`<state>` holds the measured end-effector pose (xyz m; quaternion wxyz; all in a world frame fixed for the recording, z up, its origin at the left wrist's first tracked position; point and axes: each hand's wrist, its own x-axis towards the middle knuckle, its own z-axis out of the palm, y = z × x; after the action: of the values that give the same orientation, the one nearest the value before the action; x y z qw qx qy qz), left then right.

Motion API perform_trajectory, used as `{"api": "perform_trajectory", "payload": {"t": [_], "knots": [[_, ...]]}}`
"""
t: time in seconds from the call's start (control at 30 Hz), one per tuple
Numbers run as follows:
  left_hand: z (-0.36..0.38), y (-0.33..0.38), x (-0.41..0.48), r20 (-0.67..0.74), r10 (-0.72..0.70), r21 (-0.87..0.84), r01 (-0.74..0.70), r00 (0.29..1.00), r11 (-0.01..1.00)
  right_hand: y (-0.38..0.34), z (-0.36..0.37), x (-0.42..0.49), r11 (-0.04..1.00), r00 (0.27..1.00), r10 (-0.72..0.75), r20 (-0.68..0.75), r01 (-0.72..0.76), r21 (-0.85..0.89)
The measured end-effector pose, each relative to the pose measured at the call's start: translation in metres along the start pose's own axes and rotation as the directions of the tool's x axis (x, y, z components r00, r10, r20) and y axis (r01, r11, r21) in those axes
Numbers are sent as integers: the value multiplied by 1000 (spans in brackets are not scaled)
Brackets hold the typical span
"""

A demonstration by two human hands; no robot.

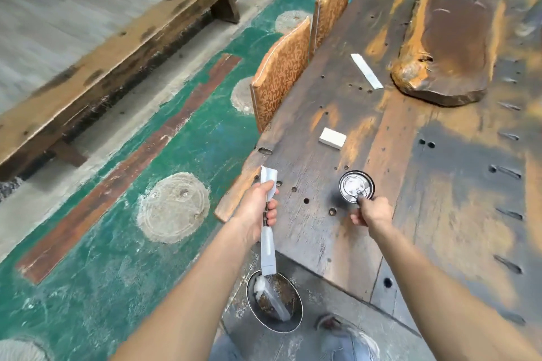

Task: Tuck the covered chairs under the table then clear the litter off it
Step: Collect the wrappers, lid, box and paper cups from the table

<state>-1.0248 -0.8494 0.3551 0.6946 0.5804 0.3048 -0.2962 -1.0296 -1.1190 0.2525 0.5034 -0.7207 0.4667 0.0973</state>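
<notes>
Since the covered chairs (pixel 281 79) are already sitting tucked against the surface (pixel 410 214), the left hand (pixel 258 208) is clasping a white wrapper (pixel 268 249) in its fingers above the floor bin (pixel 265 318) for dropping, while the right hand (pixel 372 211) is pinching the can (pixel 352 184), standing near the surface's corner, to lift it.

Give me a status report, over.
Left hand grips paper strip above bin. Right hand grips can on table. Chairs tucked; white block, flat strip uncleared.
</notes>
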Motion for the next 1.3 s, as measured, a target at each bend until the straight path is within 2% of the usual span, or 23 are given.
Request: {"api": "perform_trajectory", "payload": {"t": [0.1,0.2,0.3,0.4,0.5,0.63,0.73,0.83,0.93,1.03,1.1,1.17,1.2,1.3], "knots": [[-21,26,-9,95,1,69,-8,995,998,-16,12,-69,972,1000,-27,-9,29,235],[-33,54,-17,186,17,125,-41,982,991,-39,29,-137,927,992,-116,39,94,364],[-37,70,-22,291,-10,207,-53,957,977,-56,51,-196,921,971,-206,122,151,359],[-36,74,-16,385,-2,289,-118,923,950,-67,72,-231,946,942,-245,231,180,270],[-38,78,2,377,36,296,-156,926,942,-75,86,-237,958,923,-225,313,151,244],[-46,98,24,442,10,396,-205,897,895,-88,101,-223,958,907,-206,366,111,265],[-46,122,48,444,8,406,-209,896,890,-105,117,-201,955,889,-227,396,124,269],[-44,158,83,443,22,424,-232,896,875,-125,130,-161,927,887,-229,401,74,367],[-36,203,134,431,14,451,-228,902,863,-144,132,-93,885,937,-151,315,-14,465],[-16,245,177,421,-37,487,-192,906,852,-157,132,-22,860,991,36,129,-97,502],[3,265,200,429,-73,515,-177,900,839,-166,132,16,839,985,169,28,-159,520],[26,282,217,455,-109,524,-167,884,835,-177,135,49,836,968,243,-60,-178,519],[36,290,224,469,-126,525,-161,874,836,-184,136,64,864,957,263,-125,-176,471],[62,311,240,501,-154,524,-157,852,837,-196,135,98,970,915,244,-320,-222,103]]}}
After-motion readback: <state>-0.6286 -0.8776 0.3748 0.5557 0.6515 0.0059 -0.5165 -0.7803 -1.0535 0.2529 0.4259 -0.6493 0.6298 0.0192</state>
